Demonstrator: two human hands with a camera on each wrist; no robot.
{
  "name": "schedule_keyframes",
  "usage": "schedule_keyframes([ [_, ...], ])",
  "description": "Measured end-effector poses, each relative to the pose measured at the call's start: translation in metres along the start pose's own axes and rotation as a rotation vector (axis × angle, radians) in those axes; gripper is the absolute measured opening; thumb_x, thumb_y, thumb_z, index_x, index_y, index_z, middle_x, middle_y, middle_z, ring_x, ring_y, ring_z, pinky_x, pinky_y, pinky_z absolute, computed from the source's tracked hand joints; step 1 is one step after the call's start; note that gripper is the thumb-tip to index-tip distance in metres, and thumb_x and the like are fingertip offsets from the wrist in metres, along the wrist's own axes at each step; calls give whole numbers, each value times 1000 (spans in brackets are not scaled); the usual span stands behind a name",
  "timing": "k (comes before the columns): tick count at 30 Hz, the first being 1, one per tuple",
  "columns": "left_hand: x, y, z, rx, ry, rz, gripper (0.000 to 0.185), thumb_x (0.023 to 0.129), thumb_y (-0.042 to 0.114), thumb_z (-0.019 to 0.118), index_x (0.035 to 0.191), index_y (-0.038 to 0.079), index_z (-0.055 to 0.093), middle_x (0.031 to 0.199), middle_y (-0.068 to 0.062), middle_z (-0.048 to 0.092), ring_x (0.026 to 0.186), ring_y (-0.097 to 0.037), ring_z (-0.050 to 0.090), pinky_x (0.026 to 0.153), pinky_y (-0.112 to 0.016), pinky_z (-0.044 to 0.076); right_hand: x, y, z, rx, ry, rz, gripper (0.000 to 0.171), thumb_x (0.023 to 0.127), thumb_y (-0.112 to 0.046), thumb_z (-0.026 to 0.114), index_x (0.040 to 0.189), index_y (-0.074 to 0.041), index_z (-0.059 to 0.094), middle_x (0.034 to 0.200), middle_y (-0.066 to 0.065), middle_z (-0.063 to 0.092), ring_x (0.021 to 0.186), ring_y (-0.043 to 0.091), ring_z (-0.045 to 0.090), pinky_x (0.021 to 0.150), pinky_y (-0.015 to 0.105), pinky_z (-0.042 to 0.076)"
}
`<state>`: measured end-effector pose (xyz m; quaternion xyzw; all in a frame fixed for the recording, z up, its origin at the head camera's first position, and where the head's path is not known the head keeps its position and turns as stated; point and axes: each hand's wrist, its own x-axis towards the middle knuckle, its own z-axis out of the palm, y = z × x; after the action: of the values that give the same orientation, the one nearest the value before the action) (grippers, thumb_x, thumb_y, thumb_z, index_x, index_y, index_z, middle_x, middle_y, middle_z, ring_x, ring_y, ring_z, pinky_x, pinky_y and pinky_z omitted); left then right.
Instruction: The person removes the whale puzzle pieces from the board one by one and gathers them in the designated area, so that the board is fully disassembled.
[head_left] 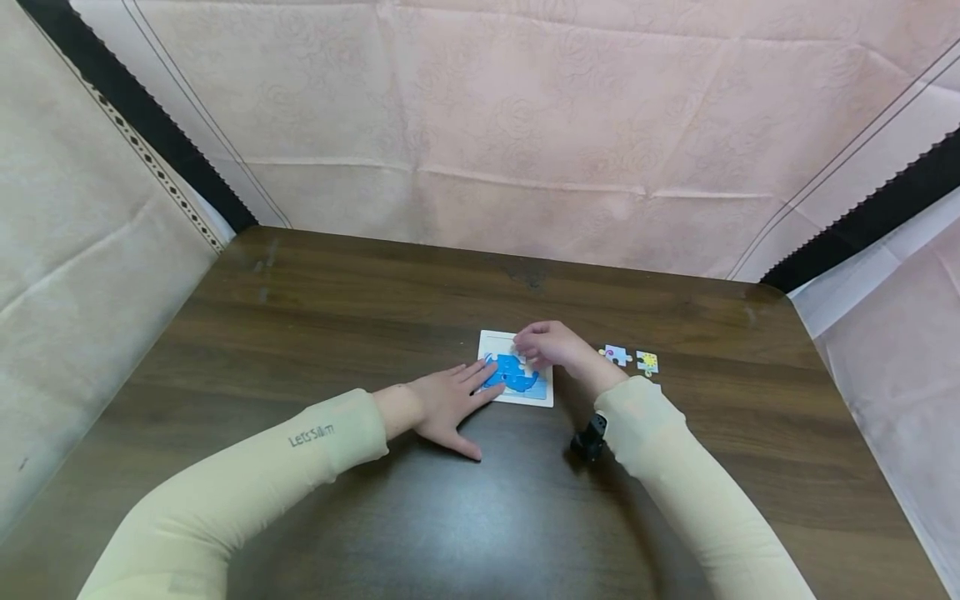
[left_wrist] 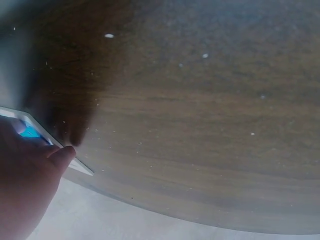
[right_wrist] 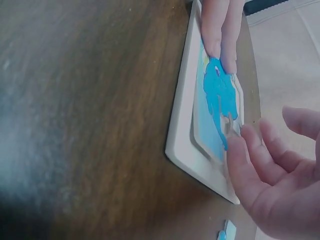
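A small jigsaw puzzle board [head_left: 530, 397] with a white border lies on the table, showing a blue animal picture [right_wrist: 220, 90]. My left hand [head_left: 450, 400] is spread flat, its fingers resting on the board's left part and the thumb on the table. My right hand [head_left: 551, 343] is over the board's right part, fingers bent. In the right wrist view its fingertips are right at a pale notch in the picture [right_wrist: 230, 120]. I cannot tell whether they pinch a piece there. Part of the picture is hidden under both hands.
Two loose puzzle pieces lie right of the board, a pale purple piece [head_left: 617, 355] and a yellow patterned piece [head_left: 647, 362]. A dark wooden table [head_left: 360, 308] carries everything. Pale cloth [head_left: 487, 125] hangs behind it. A black device [head_left: 590, 437] sits at the right wrist.
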<state>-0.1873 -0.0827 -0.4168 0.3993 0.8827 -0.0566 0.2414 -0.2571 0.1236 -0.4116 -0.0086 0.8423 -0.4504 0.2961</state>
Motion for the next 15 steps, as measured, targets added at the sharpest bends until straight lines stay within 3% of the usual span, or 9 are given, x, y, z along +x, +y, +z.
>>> schedule_keyframes([
  [6, 0, 0, -1, 12, -2, -3, 98, 78, 76, 42, 151, 22, 6, 159, -6, -6, 147, -23, -5, 120, -40, 12, -1, -2, 2, 6, 21, 1, 33, 94, -20, 54, 121, -2, 57, 121, 19, 59, 92, 21, 63, 88, 32, 53],
  [10, 0, 1, -2, 5, -2, -2, 97, 78, 76, 43, 151, 23, 6, 159, -5, -7, 147, -23, -5, 120, -40, 12, -1, -1, 3, -24, 43, 2, 32, 92, -19, 57, 120, -4, 61, 114, 16, 62, 77, 15, 61, 76, 24, 54],
  [15, -1, 1, -3, -6, 0, -1, 97, 78, 76, 44, 151, 23, 6, 159, -6, -5, 147, -24, -4, 119, -41, 13, 1, 1, 6, -81, 8, -10, 30, 90, -16, 60, 117, -3, 64, 96, 11, 66, 62, 11, 55, 62, 18, 49],
])
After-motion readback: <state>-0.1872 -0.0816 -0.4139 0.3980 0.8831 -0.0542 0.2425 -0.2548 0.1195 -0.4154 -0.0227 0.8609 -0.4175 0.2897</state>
